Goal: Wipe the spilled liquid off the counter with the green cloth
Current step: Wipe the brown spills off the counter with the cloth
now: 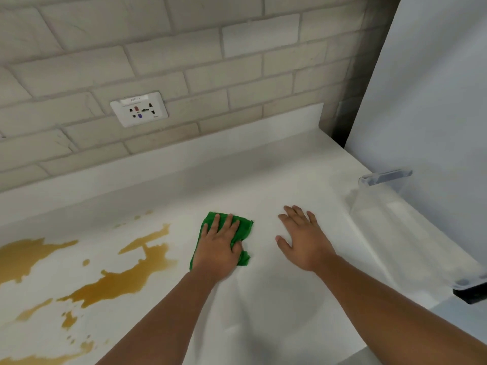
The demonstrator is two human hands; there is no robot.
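Observation:
A folded green cloth [243,229] lies flat on the white counter [276,299]. My left hand [217,248] presses down on the cloth with straight, spread fingers and covers most of it. Flat on the bare counter, a little right of the cloth, rests my right hand [303,239], fingers spread and holding nothing. Brownish-yellow spilled liquid [110,284] lies in patches and puddles over the left part of the counter. Its nearest edge sits a short way left of the cloth.
A tiled wall with a white power socket [139,109] rises behind the counter. A tall white appliance [432,106] with clear handles [384,177] stands against the counter's right end. The counter's front edge runs along the bottom right.

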